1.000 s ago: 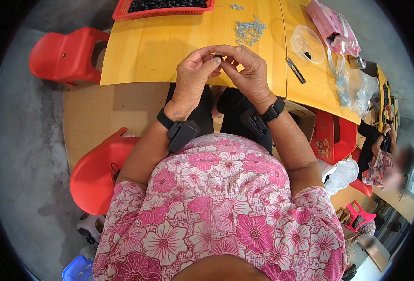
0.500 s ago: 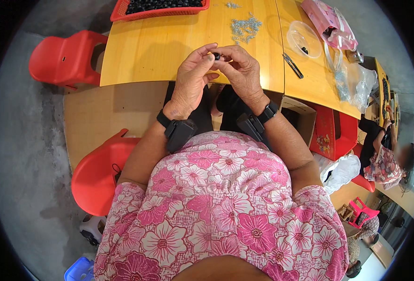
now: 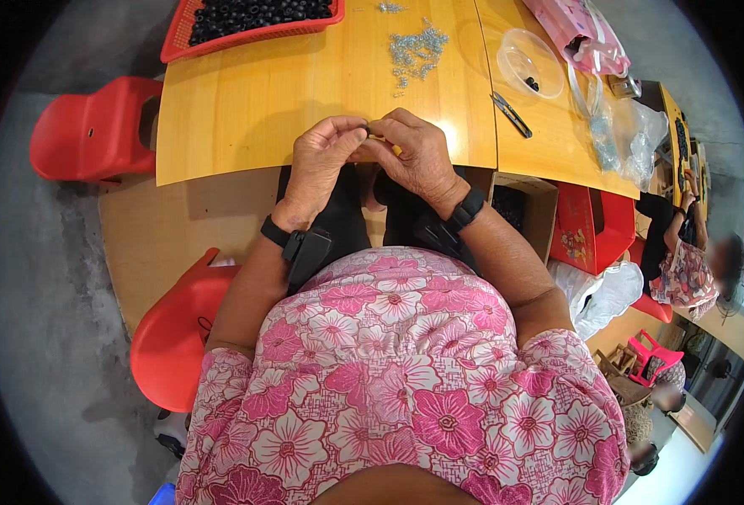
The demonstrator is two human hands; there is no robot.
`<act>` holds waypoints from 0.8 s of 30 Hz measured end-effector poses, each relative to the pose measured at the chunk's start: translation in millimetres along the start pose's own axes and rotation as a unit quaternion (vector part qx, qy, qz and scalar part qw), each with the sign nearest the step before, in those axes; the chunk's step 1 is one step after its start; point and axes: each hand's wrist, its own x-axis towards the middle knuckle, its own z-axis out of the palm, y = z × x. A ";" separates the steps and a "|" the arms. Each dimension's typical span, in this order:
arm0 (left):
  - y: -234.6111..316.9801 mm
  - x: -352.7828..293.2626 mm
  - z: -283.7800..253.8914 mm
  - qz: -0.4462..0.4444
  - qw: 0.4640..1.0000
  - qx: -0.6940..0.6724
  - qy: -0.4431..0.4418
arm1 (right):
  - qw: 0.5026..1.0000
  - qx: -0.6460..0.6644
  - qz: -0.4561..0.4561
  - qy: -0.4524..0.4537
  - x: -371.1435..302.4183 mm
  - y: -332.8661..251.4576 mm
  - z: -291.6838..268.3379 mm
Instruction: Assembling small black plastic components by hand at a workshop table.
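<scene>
Over the near edge of the yellow table (image 3: 246, 126), both my hands meet at the fingertips. Between them is a small round black part (image 3: 369, 131), mostly covered by the fingers. My left hand (image 3: 321, 162) pinches it from the left with thumb and forefinger. From the other side, the thumb and forefinger of my right hand (image 3: 416, 158) close on the same part. Beyond my hands lies a loose scatter of small silvery pieces (image 3: 418, 52). A red plastic basket (image 3: 254, 36) at the far left holds many black parts (image 3: 258, 12).
On the table's right side are a transparent round tub (image 3: 507, 67) with a few black parts, a utility knife (image 3: 512, 115), a pink bag (image 3: 576, 34) and plastic bags (image 3: 641, 139). Red chairs (image 3: 94, 126) stand at left. Another person (image 3: 683, 261) sits far right.
My view has shifted, so the basket and table show lower and further left. My fingers have closed in around the black part, which now shows less.
</scene>
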 end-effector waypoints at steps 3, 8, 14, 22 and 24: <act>-5.5 4.7 -8.1 0.003 0.998 0.055 -0.005 | 0.999 -0.002 0.007 -0.035 -2.3 9.6 -5.1; -12.2 8.6 -17.6 0.001 0.999 0.031 0.020 | 0.992 -0.050 0.112 0.021 -1.8 46.7 -15.8; -14.9 8.6 -18.8 0.000 1.000 -0.004 0.028 | 0.988 -0.052 0.140 0.028 9.5 65.2 -13.5; -14.9 8.0 -18.5 -0.010 0.999 0.007 0.031 | 0.977 -0.148 0.147 -0.038 20.2 69.9 -6.0; -15.4 8.5 -19.5 -0.010 1.000 0.004 0.027 | 0.979 -0.154 0.128 -0.034 18.8 68.9 -5.6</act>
